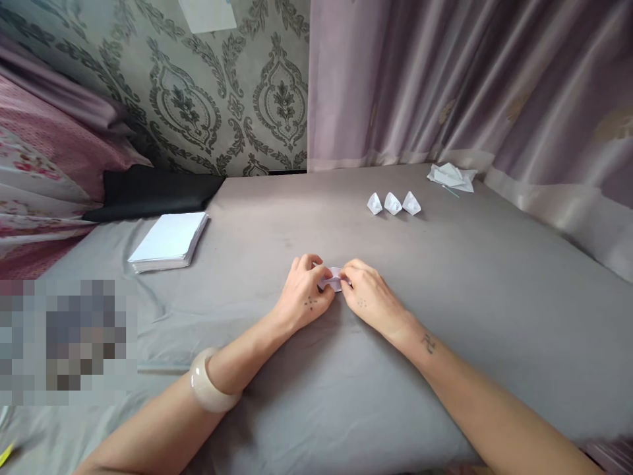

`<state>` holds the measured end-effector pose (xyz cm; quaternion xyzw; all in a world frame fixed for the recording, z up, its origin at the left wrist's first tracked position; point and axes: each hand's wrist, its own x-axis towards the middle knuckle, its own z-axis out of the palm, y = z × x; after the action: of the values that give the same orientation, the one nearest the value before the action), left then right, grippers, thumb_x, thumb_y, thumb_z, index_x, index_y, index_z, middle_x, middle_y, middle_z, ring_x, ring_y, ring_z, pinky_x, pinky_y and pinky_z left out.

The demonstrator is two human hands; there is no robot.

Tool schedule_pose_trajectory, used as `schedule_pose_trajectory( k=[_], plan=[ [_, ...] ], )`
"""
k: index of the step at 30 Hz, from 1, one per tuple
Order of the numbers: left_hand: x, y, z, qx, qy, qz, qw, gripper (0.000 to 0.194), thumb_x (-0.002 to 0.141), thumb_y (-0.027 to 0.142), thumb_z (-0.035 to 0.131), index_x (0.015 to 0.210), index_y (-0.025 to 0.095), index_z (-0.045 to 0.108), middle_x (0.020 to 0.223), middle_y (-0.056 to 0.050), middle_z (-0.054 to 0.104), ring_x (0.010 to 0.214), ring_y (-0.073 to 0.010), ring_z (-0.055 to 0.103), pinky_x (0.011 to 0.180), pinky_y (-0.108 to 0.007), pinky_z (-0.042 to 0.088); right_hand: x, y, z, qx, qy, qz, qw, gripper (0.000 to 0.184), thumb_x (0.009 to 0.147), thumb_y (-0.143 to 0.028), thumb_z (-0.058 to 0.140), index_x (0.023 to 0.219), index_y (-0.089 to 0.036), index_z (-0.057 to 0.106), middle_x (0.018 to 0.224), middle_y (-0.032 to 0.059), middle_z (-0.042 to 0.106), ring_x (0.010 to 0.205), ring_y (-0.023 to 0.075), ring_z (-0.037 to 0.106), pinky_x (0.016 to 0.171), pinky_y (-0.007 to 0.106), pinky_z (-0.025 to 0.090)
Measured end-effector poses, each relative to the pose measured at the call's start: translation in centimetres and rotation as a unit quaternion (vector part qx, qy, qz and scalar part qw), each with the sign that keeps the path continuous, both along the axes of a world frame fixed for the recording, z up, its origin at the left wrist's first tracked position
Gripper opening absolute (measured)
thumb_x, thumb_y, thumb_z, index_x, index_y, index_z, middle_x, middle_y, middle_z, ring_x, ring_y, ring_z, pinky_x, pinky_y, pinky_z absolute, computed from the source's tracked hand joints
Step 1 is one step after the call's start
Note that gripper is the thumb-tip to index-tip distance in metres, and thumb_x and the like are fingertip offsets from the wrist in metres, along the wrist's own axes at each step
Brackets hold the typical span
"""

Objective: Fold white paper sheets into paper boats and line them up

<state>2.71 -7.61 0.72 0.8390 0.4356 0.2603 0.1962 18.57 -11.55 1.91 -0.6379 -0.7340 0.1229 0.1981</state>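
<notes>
Both my hands meet at the middle of a grey sheet [445, 316]. My left hand [305, 293] and my right hand [368, 297] pinch a small folded piece of white paper [333, 280] between their fingertips, pressed down on the sheet. Most of the paper is hidden by my fingers. A pale bangle [210, 386] sits on my left wrist.
Three small folded white paper shapes [394, 203] stand in a row farther back. Crumpled white paper [451, 176] lies by the curtain [469, 79] at the back right. A stack of white sheets [169, 241] rests at the left, a black cushion [153, 191] behind it.
</notes>
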Motion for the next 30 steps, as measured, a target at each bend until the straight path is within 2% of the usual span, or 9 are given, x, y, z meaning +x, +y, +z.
schedule_pose_trajectory(
  k=[3, 6, 9, 13, 20, 25, 27, 30],
  plan=[
    [-0.1, 0.5, 0.4, 0.01, 0.054, -0.003, 0.998, 0.017, 0.083, 0.015, 0.052, 0.083, 0.017, 0.069, 0.113, -0.012, 0.056, 0.103, -0.0263, 0.05, 0.084, -0.039, 0.048, -0.3, 0.1, 0.6, -0.027, -0.057, -0.012, 0.998, 0.021, 0.09, -0.012, 0.042, 0.086, -0.018, 0.061, 0.096, 0.0075, 0.062, 0.085, 0.0179, 0.059, 0.067, 0.028, 0.039],
    [-0.2, 1.2, 1.4, 0.017, 0.119, -0.048, 0.992, 0.024, 0.087, 0.015, 0.047, 0.084, 0.016, 0.071, 0.109, -0.014, 0.059, 0.099, -0.0259, 0.052, 0.085, -0.04, 0.046, -0.6, 0.4, 1.2, -0.046, -0.106, -0.029, 0.993, 0.02, 0.091, -0.011, 0.043, 0.084, -0.019, 0.06, 0.098, 0.0076, 0.062, 0.091, 0.0204, 0.059, 0.064, 0.029, 0.037],
    [-0.1, 1.9, 2.0, 0.029, 0.163, -0.089, 0.982, 0.026, 0.087, 0.014, 0.045, 0.082, 0.015, 0.071, 0.101, -0.014, 0.06, 0.092, -0.0251, 0.052, 0.083, -0.039, 0.045, -1.0, 0.8, 1.7, -0.062, -0.141, -0.026, 0.988, 0.023, 0.09, -0.008, 0.041, 0.083, -0.019, 0.06, 0.098, 0.009, 0.061, 0.095, 0.022, 0.057, 0.064, 0.03, 0.037],
    [0.1, 2.3, 2.0, 0.051, 0.19, -0.11, 0.974, 0.026, 0.086, 0.013, 0.045, 0.08, 0.015, 0.069, 0.102, -0.014, 0.059, 0.092, -0.0256, 0.048, 0.081, -0.037, 0.044, -1.2, 1.1, 1.9, -0.07, -0.162, -0.008, 0.984, 0.027, 0.085, -0.002, 0.04, 0.084, -0.018, 0.062, 0.099, 0.011, 0.061, 0.097, 0.0223, 0.056, 0.066, 0.03, 0.038],
    [0.2, 1.8, 2.4, 0.091, 0.25, -0.12, 0.956, 0.024, 0.085, 0.01, 0.045, 0.087, 0.015, 0.068, 0.108, -0.014, 0.059, 0.099, -0.027, 0.047, 0.078, -0.036, 0.042, 0.8, 0.9, 1.3, -0.07, -0.044, 0.021, 0.996, 0.027, 0.096, -0.021, 0.038, 0.089, -0.019, 0.064, 0.099, 0.0069, 0.061, 0.093, 0.0187, 0.058, 0.074, 0.03, 0.041],
    [0.0, 1.6, 2.9, 0.137, 0.276, -0.172, 0.935, 0.025, 0.089, 0.012, 0.044, 0.098, 0.017, 0.066, 0.107, -0.011, 0.06, 0.098, -0.0254, 0.048, 0.076, -0.036, 0.039, 1.8, -0.1, 1.2, -0.045, -0.01, 0.072, 0.996, 0.017, 0.091, -0.034, 0.053, 0.097, -0.024, 0.065, 0.105, 0.0034, 0.062, 0.097, 0.0189, 0.056, 0.073, 0.029, 0.043],
    [-0.2, 1.8, 2.7, 0.126, 0.267, -0.172, 0.94, 0.026, 0.091, 0.016, 0.043, 0.105, 0.019, 0.065, 0.109, -0.01, 0.06, 0.098, -0.0241, 0.049, 0.076, -0.034, 0.038, 1.8, -0.4, 0.9, -0.038, -0.009, 0.073, 0.997, 0.018, 0.088, -0.035, 0.058, 0.101, -0.024, 0.063, 0.106, 0.003, 0.061, 0.097, 0.0193, 0.055, 0.073, 0.03, 0.044],
    [-0.3, 2.1, 2.5, 0.104, 0.248, -0.176, 0.947, 0.029, 0.096, 0.022, 0.039, 0.109, 0.022, 0.065, 0.111, -0.008, 0.061, 0.096, -0.0216, 0.051, 0.076, -0.033, 0.038, 1.8, -0.4, 0.5, -0.022, -0.023, 0.074, 0.997, 0.014, 0.09, -0.03, 0.055, 0.099, -0.022, 0.062, 0.105, 0.004, 0.061, 0.096, 0.0196, 0.055, 0.073, 0.031, 0.045]
  ],
)
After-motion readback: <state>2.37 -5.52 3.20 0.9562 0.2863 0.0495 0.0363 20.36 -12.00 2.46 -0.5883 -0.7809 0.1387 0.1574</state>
